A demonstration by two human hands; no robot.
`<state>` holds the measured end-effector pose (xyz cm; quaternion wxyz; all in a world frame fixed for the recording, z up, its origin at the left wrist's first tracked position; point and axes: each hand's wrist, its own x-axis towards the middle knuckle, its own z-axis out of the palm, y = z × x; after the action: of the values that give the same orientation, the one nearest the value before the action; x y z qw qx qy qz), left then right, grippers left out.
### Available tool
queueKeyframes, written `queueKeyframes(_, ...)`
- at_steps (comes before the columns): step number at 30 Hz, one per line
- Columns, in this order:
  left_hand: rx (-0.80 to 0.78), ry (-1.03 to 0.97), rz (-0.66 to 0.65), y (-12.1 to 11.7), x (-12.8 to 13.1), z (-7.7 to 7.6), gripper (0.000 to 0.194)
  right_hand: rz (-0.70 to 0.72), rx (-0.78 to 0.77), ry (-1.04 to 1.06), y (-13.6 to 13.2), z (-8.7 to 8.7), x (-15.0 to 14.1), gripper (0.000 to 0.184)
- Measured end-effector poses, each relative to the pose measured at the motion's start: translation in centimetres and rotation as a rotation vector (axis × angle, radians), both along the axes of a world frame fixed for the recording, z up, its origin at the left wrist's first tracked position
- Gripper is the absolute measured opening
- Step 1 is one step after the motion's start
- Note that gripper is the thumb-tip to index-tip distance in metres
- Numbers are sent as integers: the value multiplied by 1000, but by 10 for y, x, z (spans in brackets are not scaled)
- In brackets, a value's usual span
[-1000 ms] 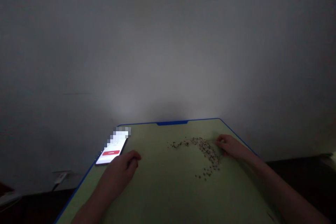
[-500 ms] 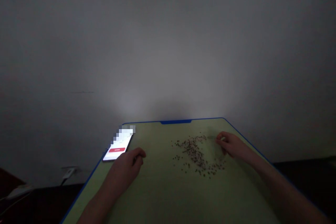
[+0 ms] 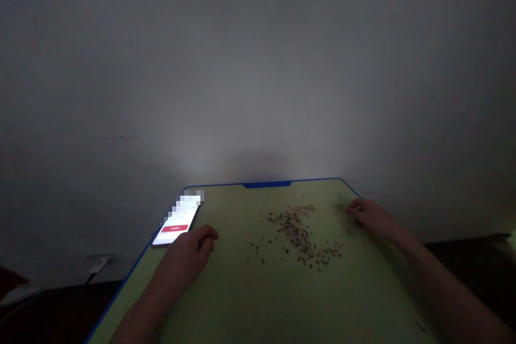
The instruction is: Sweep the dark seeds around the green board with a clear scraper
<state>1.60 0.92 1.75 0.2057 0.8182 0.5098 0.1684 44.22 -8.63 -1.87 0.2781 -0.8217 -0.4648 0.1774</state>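
A loose pile of small dark and pale bits, like seeds or beads (image 3: 297, 234), lies spread on the light green tabletop (image 3: 226, 290). To its right, my right hand (image 3: 368, 216) has thumb and fingers pinched on a thin see-through sheet, perhaps a clear plastic bag (image 3: 344, 219). Its outline is faint in the dim light. My left hand (image 3: 191, 252) rests on the table left of the pile, fingers curled in, with nothing visible in them. Just behind that hand is a phone (image 3: 177, 224) with a lit screen, its near corner close to the wrist.
A blue rim (image 3: 124, 285) runs round the table, with a wider blue strip (image 3: 267, 184) at the far edge. Beyond stands a grey wall (image 3: 258, 75). A white plug (image 3: 99, 266) with a dark cable shows low on the left.
My right hand has drawn a little to the right, away from the pile, with the see-through sheet. Some bits lie scattered further left. My left hand has stayed nearly in place.
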Motion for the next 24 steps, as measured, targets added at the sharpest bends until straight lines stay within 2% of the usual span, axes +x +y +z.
queueKeyframes(4, 20, 40, -10, -1, 2, 0, 30, -13, -67, -21, 15, 0, 3, 20)
queueKeyframes(12, 43, 83, -21, -4, 1, 3, 32, 70, -208, -127, 80, 2, -1, 29)
queueKeyframes(17, 41, 83, 2, -5, -1, 5, 30, 230, -194, -198, 108, 6, -28, 29)
queueKeyframes(24, 59, 100, 5, -5, -2, 4, 29, 519, -95, -283, 131, 19, -86, 20)
